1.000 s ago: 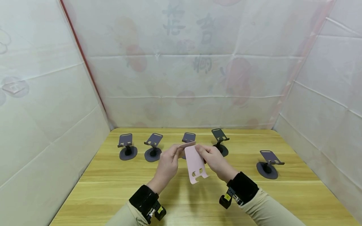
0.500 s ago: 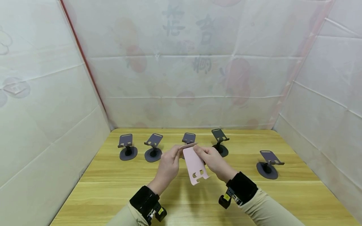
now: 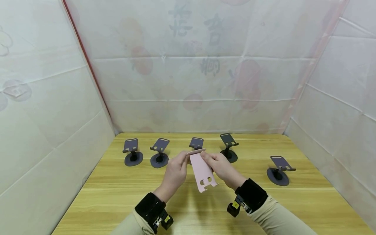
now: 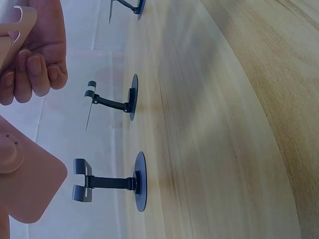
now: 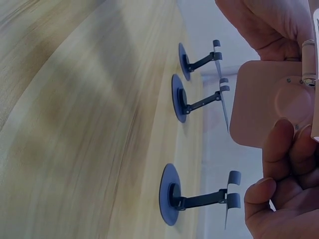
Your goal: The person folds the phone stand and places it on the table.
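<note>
A pink folding phone stand (image 3: 203, 173) is held up over the table between both hands, its slotted plate hanging toward me. My left hand (image 3: 175, 171) grips its flat base, which is edge-on in the head view and shows as a rounded pink plate (image 4: 37, 181) in the left wrist view. On the slotted plate's upper right edge, my right hand (image 3: 221, 166) has its thumb, with the other fingers behind. The right wrist view shows those right fingers (image 5: 276, 144) curled close to the round joint (image 5: 294, 102) on the base.
Dark phone stands stand in a row at the back: two at left (image 3: 133, 158) (image 3: 159, 160), one partly behind the hands (image 3: 196, 143), and a blacker one (image 3: 229, 155). Another (image 3: 277, 176) stands at right. White fabric walls (image 3: 188, 78) enclose the wooden table (image 3: 123, 199).
The pink stand's slotted plate has shifted slightly left at its top and tilted a little. Both hands keep their grip and have barely moved.
</note>
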The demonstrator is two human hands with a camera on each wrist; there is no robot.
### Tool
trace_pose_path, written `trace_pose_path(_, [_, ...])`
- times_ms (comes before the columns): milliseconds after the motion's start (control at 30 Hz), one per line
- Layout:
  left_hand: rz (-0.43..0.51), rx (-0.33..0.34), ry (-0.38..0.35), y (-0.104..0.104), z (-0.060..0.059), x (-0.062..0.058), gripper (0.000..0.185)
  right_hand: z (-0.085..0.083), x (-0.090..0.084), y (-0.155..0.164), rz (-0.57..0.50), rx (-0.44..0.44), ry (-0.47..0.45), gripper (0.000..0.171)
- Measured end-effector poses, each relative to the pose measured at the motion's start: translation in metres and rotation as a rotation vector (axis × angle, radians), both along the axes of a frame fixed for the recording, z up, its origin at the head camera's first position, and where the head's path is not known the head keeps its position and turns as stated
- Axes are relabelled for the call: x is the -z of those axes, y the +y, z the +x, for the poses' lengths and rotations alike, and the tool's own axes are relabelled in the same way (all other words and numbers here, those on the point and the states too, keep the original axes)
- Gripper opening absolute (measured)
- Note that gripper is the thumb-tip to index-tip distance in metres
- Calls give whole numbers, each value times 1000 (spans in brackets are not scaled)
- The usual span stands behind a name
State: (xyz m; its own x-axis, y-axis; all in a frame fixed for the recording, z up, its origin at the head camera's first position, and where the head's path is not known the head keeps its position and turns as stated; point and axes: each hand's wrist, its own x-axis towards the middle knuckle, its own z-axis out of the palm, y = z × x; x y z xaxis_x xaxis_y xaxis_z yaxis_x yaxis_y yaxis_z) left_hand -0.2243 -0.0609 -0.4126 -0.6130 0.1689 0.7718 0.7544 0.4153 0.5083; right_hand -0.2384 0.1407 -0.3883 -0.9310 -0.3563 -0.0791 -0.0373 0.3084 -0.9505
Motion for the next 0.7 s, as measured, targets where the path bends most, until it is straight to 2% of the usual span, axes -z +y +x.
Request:
trace_pose_path(167, [2, -24, -38, 0, 0, 0, 18, 0, -1, 0, 3, 2, 4, 59])
trace_pose_path(467, [27, 21, -23, -2, -2, -2, 18, -1, -5, 2, 28, -14, 23, 58])
trace_pose_path(700, [24, 34, -53, -6, -1, -4, 17, 1, -8, 5, 40, -76, 30, 57])
